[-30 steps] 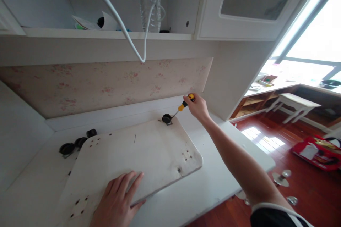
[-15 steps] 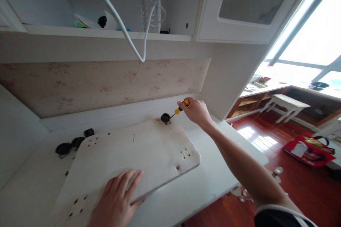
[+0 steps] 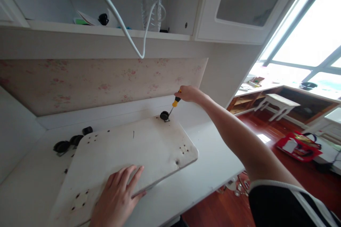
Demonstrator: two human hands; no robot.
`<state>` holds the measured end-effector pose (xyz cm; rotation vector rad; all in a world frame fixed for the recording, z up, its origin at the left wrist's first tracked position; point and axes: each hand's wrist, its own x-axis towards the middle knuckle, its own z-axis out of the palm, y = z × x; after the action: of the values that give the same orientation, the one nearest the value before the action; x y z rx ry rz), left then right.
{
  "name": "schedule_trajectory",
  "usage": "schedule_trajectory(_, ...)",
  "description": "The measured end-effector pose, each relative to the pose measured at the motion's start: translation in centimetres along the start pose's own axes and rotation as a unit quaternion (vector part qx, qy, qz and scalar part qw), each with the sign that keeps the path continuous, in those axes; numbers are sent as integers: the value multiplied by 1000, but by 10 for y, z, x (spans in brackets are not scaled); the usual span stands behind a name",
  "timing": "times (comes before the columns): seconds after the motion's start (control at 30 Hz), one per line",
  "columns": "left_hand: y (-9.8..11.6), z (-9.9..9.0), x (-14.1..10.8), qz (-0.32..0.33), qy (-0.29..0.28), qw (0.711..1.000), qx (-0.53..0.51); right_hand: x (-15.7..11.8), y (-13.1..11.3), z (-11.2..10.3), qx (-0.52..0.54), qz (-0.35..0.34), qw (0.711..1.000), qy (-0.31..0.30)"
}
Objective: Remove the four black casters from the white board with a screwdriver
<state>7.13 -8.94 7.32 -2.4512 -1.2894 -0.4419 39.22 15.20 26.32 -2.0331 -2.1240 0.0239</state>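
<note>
A white board [image 3: 128,156] with rounded corners and groups of screw holes lies on the white desk. My left hand [image 3: 119,193] rests on its front edge, fingers spread and holding nothing. At the board's far right corner sits a black caster [image 3: 164,115] on a metal plate. My right hand [image 3: 188,93] is closed round the handle of a yellow and black screwdriver [image 3: 175,103], whose shaft slants down to the caster's plate. Whether the tip sits in a screw is too small to tell. Loose black casters [image 3: 61,146] lie left of the board.
Above the desk [image 3: 210,156], a white cable [image 3: 125,30] hangs in front of an open shelf [image 3: 106,30] with a plastic bottle [image 3: 151,7]. A red bag [image 3: 298,147] and a white stool [image 3: 281,100] stand on the floor at the right.
My right hand has risen and moved slightly left, and the screwdriver now stands more upright at the caster. My left hand stays on the board's edge. The view has shifted a little.
</note>
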Motion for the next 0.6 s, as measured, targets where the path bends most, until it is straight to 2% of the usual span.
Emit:
schedule_trajectory(0.17,2,-2,0,-19,-15,1000,-2,19,-7,-17,8,-34,989,-145)
schedule_trajectory(0.27,2,-3,-1,-20,-17,1000,-4,20,-7,-23,11,-44,980,-191)
schedule_trajectory(0.47,1,-4,-2,-19,-16,1000,-10,16,1,-28,13,-69,974,-217)
schedule_trajectory(0.53,2,-5,-1,-19,-12,1000,-12,18,-1,-25,-2,-65,976,-210)
schedule_trajectory(0.6,2,-5,-1,-20,-10,1000,-15,23,-5,-20,-34,-48,983,-176)
